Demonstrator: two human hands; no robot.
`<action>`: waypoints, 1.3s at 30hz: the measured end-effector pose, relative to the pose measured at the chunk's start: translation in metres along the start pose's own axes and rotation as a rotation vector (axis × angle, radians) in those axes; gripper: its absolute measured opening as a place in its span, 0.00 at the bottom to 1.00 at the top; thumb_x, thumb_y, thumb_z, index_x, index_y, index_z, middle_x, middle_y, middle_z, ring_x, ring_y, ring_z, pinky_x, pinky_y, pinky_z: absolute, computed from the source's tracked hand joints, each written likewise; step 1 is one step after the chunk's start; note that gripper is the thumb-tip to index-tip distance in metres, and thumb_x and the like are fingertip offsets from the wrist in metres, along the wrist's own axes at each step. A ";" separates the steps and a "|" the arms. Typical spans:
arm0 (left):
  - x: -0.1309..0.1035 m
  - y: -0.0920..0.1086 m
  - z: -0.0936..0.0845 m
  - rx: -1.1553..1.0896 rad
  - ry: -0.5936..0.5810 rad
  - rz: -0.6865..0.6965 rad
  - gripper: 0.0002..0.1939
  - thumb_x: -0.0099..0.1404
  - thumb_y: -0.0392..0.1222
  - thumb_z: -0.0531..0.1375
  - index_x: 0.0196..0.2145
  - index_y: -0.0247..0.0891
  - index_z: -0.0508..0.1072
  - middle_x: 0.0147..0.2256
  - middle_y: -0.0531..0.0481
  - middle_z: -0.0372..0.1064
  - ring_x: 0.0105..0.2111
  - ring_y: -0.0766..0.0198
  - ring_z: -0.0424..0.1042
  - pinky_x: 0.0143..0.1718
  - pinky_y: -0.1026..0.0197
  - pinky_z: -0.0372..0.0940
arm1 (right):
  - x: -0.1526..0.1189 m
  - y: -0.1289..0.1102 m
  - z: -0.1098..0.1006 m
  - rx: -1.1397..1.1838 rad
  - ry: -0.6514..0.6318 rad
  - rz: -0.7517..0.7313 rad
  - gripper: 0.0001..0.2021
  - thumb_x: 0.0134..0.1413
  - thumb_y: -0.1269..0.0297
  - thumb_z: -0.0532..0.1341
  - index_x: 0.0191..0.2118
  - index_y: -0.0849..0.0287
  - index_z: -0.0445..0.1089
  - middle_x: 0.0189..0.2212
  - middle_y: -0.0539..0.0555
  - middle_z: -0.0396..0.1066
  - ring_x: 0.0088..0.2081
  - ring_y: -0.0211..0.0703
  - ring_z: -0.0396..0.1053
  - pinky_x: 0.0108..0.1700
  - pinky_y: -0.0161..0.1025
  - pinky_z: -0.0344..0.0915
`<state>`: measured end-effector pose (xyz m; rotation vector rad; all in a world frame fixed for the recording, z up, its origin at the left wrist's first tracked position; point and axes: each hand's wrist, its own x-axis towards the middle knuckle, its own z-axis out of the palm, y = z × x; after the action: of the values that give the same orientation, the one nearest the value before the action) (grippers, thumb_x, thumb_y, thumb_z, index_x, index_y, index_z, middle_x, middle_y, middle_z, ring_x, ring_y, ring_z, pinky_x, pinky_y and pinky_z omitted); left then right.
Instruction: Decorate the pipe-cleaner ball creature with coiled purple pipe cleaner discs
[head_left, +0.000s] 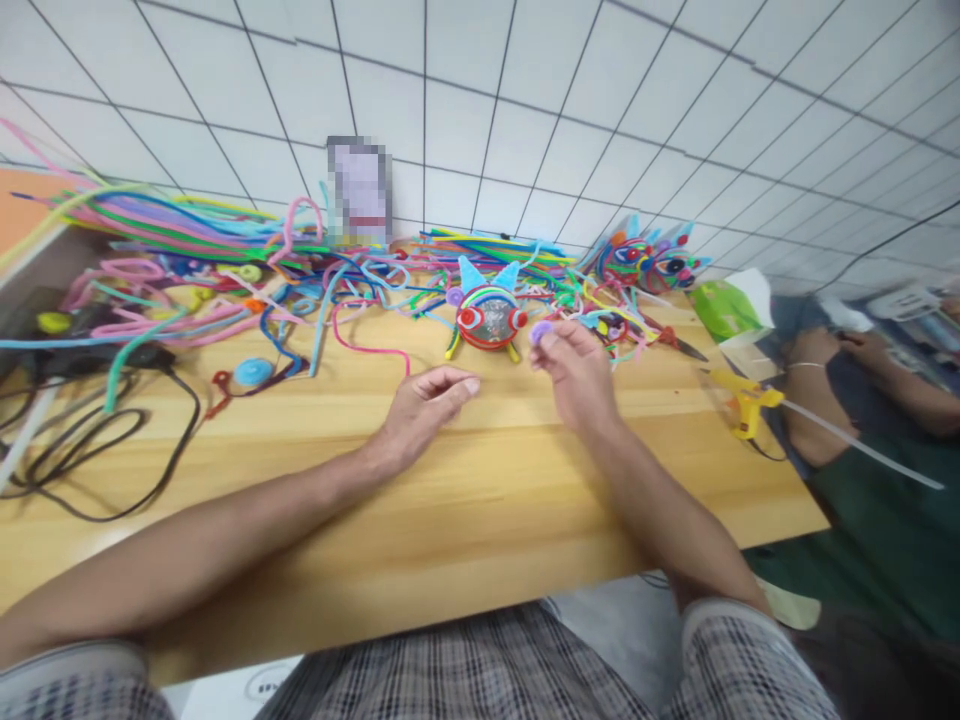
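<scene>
Between and just beyond my hands stands a round craft figure (pixel 489 318) with light blue pointed ears, red ringed eyes and a coloured striped band. A small purple coil (pixel 454 297) sits at its upper left side. My right hand (pixel 574 368) pinches a purple coiled disc (pixel 541 331) between thumb and fingers, close to the figure's right side. My left hand (pixel 431 402) is over the wooden table (pixel 450 540), thumb and fingertips pressed together; whatever may be between them is too small to make out.
Coloured pipe cleaners (pixel 195 225) pile along the back. Scissors (pixel 679 343), a yellow glue gun (pixel 746 402) and a green packet (pixel 724 308) lie right; black cables (pixel 112 465) and a blue coil (pixel 253 372) left. Similar figures (pixel 649 262) stand behind. A person's arm (pixel 814 400) shows at far right.
</scene>
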<state>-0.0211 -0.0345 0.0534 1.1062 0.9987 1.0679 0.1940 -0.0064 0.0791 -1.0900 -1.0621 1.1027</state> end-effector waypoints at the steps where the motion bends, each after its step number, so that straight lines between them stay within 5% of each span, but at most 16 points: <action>1: 0.002 0.002 -0.002 0.017 0.023 0.015 0.17 0.58 0.54 0.74 0.34 0.38 0.83 0.22 0.56 0.67 0.23 0.69 0.62 0.27 0.64 0.60 | 0.016 -0.005 -0.008 -0.051 0.012 -0.055 0.13 0.49 0.53 0.76 0.34 0.52 0.75 0.29 0.48 0.76 0.30 0.38 0.70 0.34 0.37 0.68; 5: 0.020 0.009 -0.012 0.046 0.160 0.136 0.17 0.60 0.52 0.73 0.41 0.39 0.82 0.32 0.52 0.74 0.29 0.68 0.66 0.32 0.64 0.65 | 0.073 -0.013 -0.028 -0.255 0.003 -0.166 0.13 0.50 0.53 0.74 0.33 0.54 0.75 0.26 0.47 0.73 0.28 0.37 0.68 0.32 0.37 0.66; 8: 0.043 0.006 -0.020 0.106 0.235 0.215 0.27 0.56 0.51 0.76 0.50 0.41 0.77 0.46 0.48 0.75 0.37 0.64 0.72 0.39 0.61 0.70 | 0.099 -0.007 -0.029 -0.360 -0.032 -0.176 0.12 0.52 0.54 0.73 0.32 0.55 0.75 0.25 0.47 0.72 0.27 0.37 0.66 0.31 0.37 0.63; 11: 0.067 -0.007 -0.028 0.208 0.231 0.236 0.44 0.53 0.52 0.78 0.63 0.46 0.68 0.59 0.41 0.70 0.52 0.53 0.75 0.49 0.52 0.73 | 0.113 0.002 -0.026 -0.426 -0.056 -0.159 0.10 0.53 0.57 0.71 0.31 0.57 0.75 0.25 0.47 0.72 0.27 0.37 0.65 0.32 0.37 0.62; 15: 0.093 -0.030 -0.034 0.229 0.125 0.262 0.58 0.52 0.54 0.80 0.73 0.53 0.55 0.70 0.37 0.61 0.69 0.41 0.65 0.65 0.39 0.66 | 0.121 0.010 -0.028 -0.512 -0.100 -0.139 0.08 0.54 0.59 0.70 0.31 0.57 0.77 0.25 0.47 0.73 0.27 0.38 0.65 0.31 0.38 0.60; 25: 0.120 -0.045 -0.023 0.134 -0.052 0.355 0.67 0.53 0.57 0.81 0.76 0.52 0.45 0.73 0.34 0.59 0.70 0.44 0.68 0.69 0.43 0.67 | 0.128 0.025 -0.034 -0.503 -0.129 -0.156 0.05 0.54 0.61 0.68 0.32 0.56 0.78 0.31 0.51 0.80 0.33 0.43 0.73 0.38 0.41 0.66; 39: 0.119 -0.037 -0.023 0.155 -0.101 0.345 0.60 0.52 0.58 0.81 0.74 0.49 0.56 0.74 0.35 0.58 0.72 0.40 0.64 0.71 0.40 0.65 | 0.127 0.031 -0.030 -0.475 -0.127 -0.155 0.07 0.55 0.58 0.69 0.32 0.56 0.78 0.30 0.51 0.79 0.32 0.43 0.72 0.37 0.41 0.66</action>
<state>-0.0140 0.0817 0.0029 1.4830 0.8389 1.2089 0.2367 0.1192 0.0560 -1.2919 -1.5335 0.8221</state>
